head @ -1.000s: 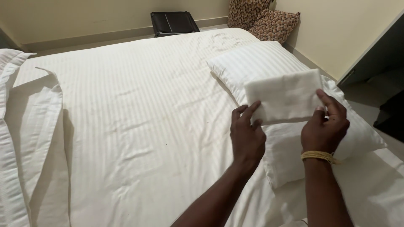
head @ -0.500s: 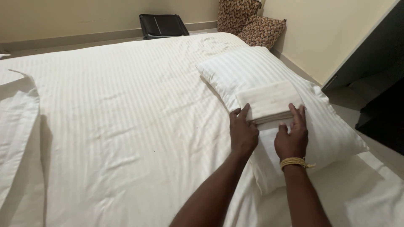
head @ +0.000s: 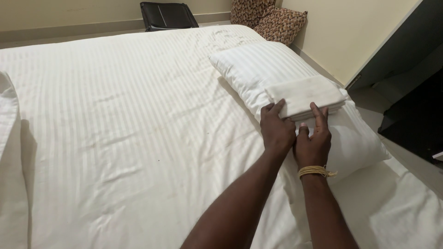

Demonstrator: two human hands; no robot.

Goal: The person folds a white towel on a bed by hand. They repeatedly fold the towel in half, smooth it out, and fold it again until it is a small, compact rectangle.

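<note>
A folded white cloth (head: 307, 94) lies on top of a white striped pillow (head: 267, 69) on the right side of the bed. My left hand (head: 276, 129) rests flat on the pillow with its fingertips against the near left corner of the cloth. Beside it, my right hand (head: 314, 140) also lies flat, fingertips touching the cloth's near edge. A yellow band circles my right wrist. Neither hand grips anything; the fingers are spread.
The bed (head: 129, 120) has a white striped sheet. A bunched white cover (head: 9, 152) lies along the left edge. A black case (head: 167, 14) and patterned cushions (head: 277, 20) sit on the floor by the far wall. A dark cabinet (head: 415, 110) stands at the right.
The folded cloth was held up in both hands, then set down on the pillow. Both hands have let go and now lie flat at its near edge.
</note>
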